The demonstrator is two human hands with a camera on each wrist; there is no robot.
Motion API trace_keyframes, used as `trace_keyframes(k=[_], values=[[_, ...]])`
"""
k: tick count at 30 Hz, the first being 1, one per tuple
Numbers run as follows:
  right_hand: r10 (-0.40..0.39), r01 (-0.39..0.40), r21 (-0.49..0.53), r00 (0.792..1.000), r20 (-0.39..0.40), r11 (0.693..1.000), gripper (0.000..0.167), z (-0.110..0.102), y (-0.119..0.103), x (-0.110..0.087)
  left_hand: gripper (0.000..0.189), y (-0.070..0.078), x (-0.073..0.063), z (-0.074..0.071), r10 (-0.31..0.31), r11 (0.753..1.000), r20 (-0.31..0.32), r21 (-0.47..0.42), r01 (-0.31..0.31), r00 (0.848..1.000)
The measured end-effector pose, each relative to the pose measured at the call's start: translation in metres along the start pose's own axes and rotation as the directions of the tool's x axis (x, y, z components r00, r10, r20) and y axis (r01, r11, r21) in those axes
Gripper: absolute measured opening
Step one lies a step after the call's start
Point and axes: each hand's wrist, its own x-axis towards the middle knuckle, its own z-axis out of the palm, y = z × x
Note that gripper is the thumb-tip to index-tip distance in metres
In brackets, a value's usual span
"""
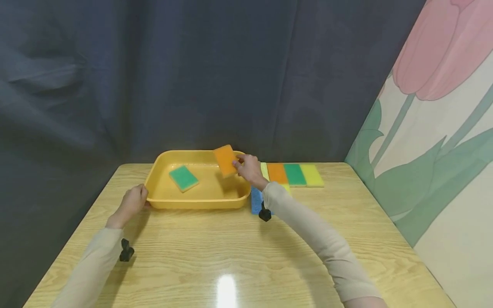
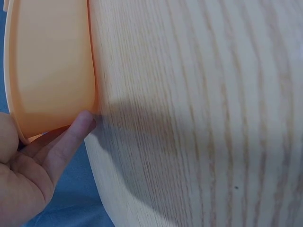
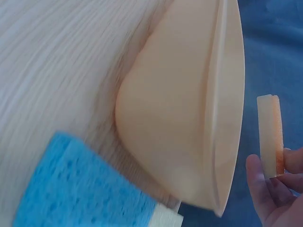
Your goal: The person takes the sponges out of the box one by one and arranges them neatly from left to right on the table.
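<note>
A yellow plastic tray [image 1: 200,204] stands at the back of the table, a green sponge [image 1: 183,178] lying flat inside it. My left hand [image 1: 135,200] grips the tray's left front corner; in the left wrist view its fingers [image 2: 71,144] reach under the rim. Over the tray's right end, my right hand [image 1: 249,167] pinches an orange sponge [image 1: 225,160] by its edge, tilted and raised above the tray floor. The right wrist view shows this orange sponge [image 3: 271,135] edge-on, with a pale layer behind the orange one.
Right of the tray, orange [image 1: 277,173], green [image 1: 295,174] and yellow [image 1: 312,175] sponges lie side by side. A blue sponge [image 1: 256,201] lies by the tray's right front corner, partly behind my right wrist. A dark curtain [image 1: 231,77] hangs behind the wooden table [image 1: 200,252].
</note>
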Motion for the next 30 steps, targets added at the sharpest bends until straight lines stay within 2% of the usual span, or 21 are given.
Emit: trace_keyframes(k=[4,11,15,20,30], values=[[0.025,-0.025,0.001,0.999,-0.024,1.000,0.040,-0.016,0.008,-0.003,0.036,0.002,0.000,0.000,0.003,0.999,0.016,-0.037,-0.002,1.000],[0.037,-0.038,-0.017,0.997,-0.069,0.999,0.037,-0.040,0.019,-0.008,0.037,0.004,-0.002,-0.003,0.021,1.000,0.000,-0.001,-0.021,1.000],[0.059,-0.060,-0.006,0.996,-0.072,0.998,0.036,-0.051,0.025,-0.015,0.037,0.004,-0.003,-0.002,0.008,1.000,0.026,-0.019,-0.007,1.000],[0.077,-0.076,0.010,0.994,-0.081,0.997,0.035,-0.062,0.031,-0.020,0.038,0.004,-0.003,-0.003,-0.012,0.999,0.042,-0.035,0.013,0.999],[0.159,-0.159,0.006,0.983,-0.088,0.987,0.035,-0.080,0.055,-0.029,0.038,0.003,-0.002,-0.002,0.009,1.000,0.025,0.005,-0.009,1.000]])
